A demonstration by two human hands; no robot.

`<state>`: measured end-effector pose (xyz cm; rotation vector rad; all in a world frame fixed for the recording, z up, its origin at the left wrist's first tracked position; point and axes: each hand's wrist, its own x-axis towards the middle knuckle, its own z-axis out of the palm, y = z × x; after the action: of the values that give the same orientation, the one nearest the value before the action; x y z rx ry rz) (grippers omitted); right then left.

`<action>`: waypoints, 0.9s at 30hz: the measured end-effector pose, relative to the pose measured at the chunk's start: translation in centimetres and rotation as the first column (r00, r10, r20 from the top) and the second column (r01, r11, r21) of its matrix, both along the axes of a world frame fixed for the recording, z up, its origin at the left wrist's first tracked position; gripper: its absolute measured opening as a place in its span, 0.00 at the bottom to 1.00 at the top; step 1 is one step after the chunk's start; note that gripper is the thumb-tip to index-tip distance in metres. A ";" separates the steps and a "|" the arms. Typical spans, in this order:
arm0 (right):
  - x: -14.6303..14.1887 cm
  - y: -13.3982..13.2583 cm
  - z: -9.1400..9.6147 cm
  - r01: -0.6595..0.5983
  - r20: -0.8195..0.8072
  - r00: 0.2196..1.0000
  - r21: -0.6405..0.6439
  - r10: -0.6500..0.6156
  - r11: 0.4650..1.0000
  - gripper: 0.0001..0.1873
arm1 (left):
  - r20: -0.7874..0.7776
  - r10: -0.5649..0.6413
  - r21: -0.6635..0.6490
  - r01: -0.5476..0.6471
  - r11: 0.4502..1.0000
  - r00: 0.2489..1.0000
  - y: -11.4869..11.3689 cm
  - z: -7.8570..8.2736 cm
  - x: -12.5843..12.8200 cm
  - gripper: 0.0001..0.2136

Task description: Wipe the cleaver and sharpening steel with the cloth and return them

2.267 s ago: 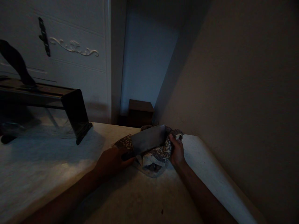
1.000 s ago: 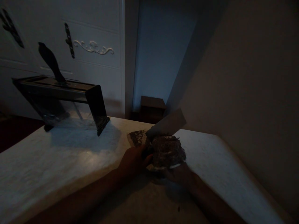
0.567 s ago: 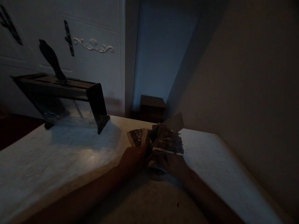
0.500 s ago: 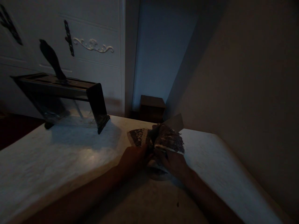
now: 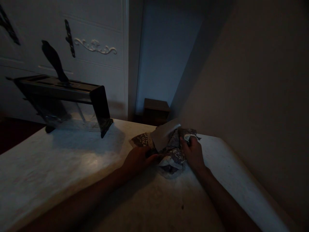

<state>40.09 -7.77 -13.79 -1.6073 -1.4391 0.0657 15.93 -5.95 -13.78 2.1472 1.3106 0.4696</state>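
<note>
My left hand [image 5: 138,159] is closed at the lower end of a broad-bladed knife [image 5: 164,133], whose handle is hidden by the fingers and cloth. The pale blade points up and to the right. A dark patterned cloth [image 5: 172,149] with light edging lies bunched around the blade, with a flap at the left beside my left hand. My right hand [image 5: 194,151] pinches the cloth's right part by a pale edge, just right of the blade. Below, a fold of the cloth hangs close to the table.
A black, clear-sided knife stand [image 5: 98,106] is on the marbled table [image 5: 72,161] at the left, a black handle [image 5: 54,61] sticking up from it. Behind are white cabinet doors [image 5: 96,74] and a low brown box-like piece [image 5: 156,106]. A wall [image 5: 260,96] borders the right side.
My right hand has moved right and slightly up, pulling the cloth away from the blade. More of the blade shows, and it has shifted left.
</note>
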 end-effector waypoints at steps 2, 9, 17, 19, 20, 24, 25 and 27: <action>0.4 -0.1 0.4 -0.005 -0.026 1.000 -0.015 0.004 1.000 0.18 | 0.019 -0.003 0.012 0.003 1.000 1.000 0.0 0.0 0.0 0.21; 1.4 -0.7 1.5 -0.006 -0.134 0.991 -0.009 0.005 1.000 0.24 | 0.065 -0.002 0.016 0.001 1.000 0.998 0.0 0.3 -0.1 0.22; 0.3 -1.0 1.8 -0.045 0.085 0.996 0.072 0.039 0.996 0.19 | 0.109 0.016 -0.010 -0.015 1.000 0.994 0.0 0.5 -0.1 0.22; -0.4 -1.3 1.6 -0.116 0.117 0.988 0.124 0.101 0.985 0.16 | 0.115 0.019 -0.004 -0.019 1.000 0.993 0.0 0.3 -0.1 0.22; -0.9 -1.4 1.4 -0.170 0.122 0.980 0.132 0.154 0.977 0.13 | 0.120 0.018 -0.002 -0.018 1.000 0.993 0.0 0.2 -0.1 0.22; -2.7 -2.1 0.5 -0.400 0.012 0.916 0.073 0.400 0.914 0.08 | 0.080 0.042 0.006 -0.043 0.999 0.996 -0.1 -0.1 0.0 0.22; -3.1 -2.3 0.4 -0.442 -0.045 0.895 0.050 0.445 0.895 0.08 | 0.051 0.044 0.014 -0.045 0.999 0.998 -0.1 -0.1 0.0 0.22; -3.8 -2.4 0.2 -0.488 -0.181 0.857 0.017 0.482 0.873 0.08 | 0.004 0.038 0.040 -0.038 0.998 0.999 -0.2 -0.3 0.0 0.22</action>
<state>36.30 -10.21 -13.55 -1.1878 -1.6714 0.5163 15.94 -6.12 -14.12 2.1567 1.3528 0.5191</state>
